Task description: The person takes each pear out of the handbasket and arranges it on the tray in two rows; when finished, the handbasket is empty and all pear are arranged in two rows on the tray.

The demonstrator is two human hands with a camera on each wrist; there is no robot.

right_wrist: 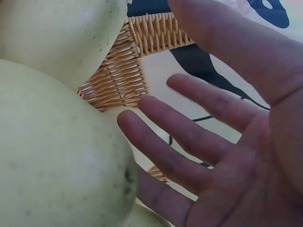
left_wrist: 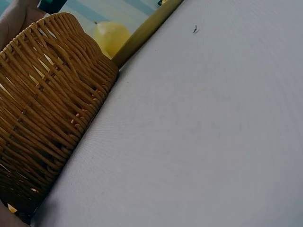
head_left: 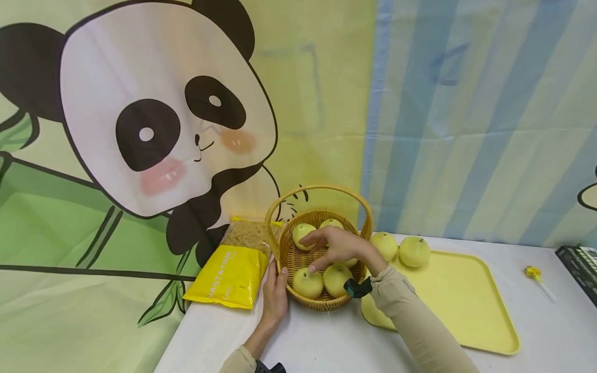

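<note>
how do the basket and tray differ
The basket is woven, while the tray is smooth. The basket is round; the tray is rectangular with rounded corners. The basket has deep sides and an arched handle; the tray is shallow and shows none. Both rest on the white table.

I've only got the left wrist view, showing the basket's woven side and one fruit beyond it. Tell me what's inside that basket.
Observer: Several pale round fruits lie in the basket; I count at least four.
Operator: Now report whether anything is being held above them.
Observer: Nothing is. The right hand is over the basket, and the right wrist view shows no object in its grasp.
Operator: Last, name whatever lies just left of the basket in the head view.
Observer: A yellow bag printed PASTATIME.
</note>
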